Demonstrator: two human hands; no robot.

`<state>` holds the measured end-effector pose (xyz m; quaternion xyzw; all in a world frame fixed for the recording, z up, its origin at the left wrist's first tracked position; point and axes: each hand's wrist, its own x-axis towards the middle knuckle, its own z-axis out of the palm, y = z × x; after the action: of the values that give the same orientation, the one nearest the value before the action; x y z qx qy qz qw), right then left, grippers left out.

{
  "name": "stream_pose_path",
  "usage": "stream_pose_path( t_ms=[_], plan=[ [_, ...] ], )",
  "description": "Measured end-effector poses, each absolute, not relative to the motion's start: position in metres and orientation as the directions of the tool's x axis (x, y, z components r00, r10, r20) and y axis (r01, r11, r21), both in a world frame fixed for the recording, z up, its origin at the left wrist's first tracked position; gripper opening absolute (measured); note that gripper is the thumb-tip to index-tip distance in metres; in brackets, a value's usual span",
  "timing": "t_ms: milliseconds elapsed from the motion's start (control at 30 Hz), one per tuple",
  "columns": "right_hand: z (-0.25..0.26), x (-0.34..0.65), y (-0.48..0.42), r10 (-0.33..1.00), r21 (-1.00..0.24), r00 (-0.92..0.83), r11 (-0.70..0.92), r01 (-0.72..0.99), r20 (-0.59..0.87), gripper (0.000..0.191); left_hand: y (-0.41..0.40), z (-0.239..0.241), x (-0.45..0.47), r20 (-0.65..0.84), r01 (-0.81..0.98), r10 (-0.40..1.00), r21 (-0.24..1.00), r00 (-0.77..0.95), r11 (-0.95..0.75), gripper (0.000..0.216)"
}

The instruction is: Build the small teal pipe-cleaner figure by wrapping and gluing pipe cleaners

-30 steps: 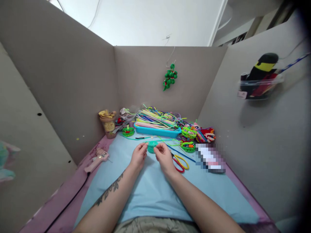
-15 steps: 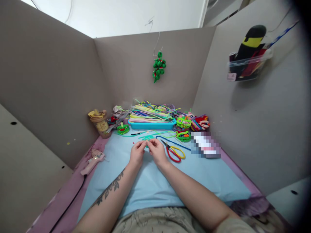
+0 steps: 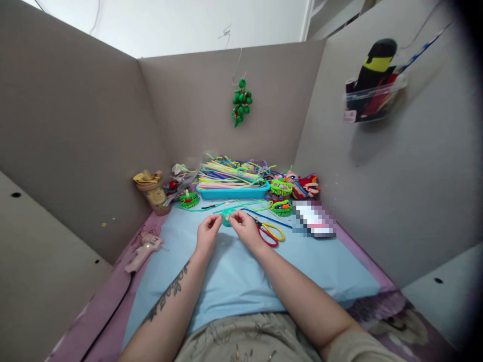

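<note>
A small teal fuzzy piece [image 3: 227, 213], apparently made of pipe cleaner, sits between and just beyond my fingertips. My left hand [image 3: 209, 230] is closed in a pinch at its left side; whatever is between those fingers is too small to name. On the other side, my right hand [image 3: 244, 229] also pinches, its fingertips near or touching the teal piece, and what it holds cannot be made out. Scissors [image 3: 272, 232] with one red and one yellow handle lie right beside my right hand, partly hidden by it. A dark blue pipe cleaner [image 3: 277, 220] stretches behind them.
A blue tray [image 3: 234, 193] heaped with pipe cleaners stands at the back. Green fuzzy figures [image 3: 281, 207] flank it. A blurred-out phone-like object [image 3: 315, 221] lies right. At left are a pink glue gun [image 3: 145, 253] and a cup [image 3: 153, 193]. Grey panels enclose the table.
My hands, which met at the fingertips, have drawn apart slightly, showing more of the teal piece between them. The whole view has shifted a little.
</note>
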<state>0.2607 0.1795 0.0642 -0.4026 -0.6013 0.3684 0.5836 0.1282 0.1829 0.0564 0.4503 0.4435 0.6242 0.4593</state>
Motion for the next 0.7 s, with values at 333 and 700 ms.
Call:
stream_pose_path(
  t_ms=[333,700],
  plan=[
    [0.063,0.262,0.177,0.933,-0.932,-0.03,0.36,0.033,0.359,0.018,0.184,0.056,0.126,0.196,-0.081,0.975,0.975,-0.106,-0.205,0.019],
    [0.052,0.261,0.184,0.969,-0.834,-0.244,-0.154,-0.53,-0.024,0.032,0.184,0.054,0.123,0.33,0.016,0.944,0.944,-0.018,-0.33,0.016]
  ],
)
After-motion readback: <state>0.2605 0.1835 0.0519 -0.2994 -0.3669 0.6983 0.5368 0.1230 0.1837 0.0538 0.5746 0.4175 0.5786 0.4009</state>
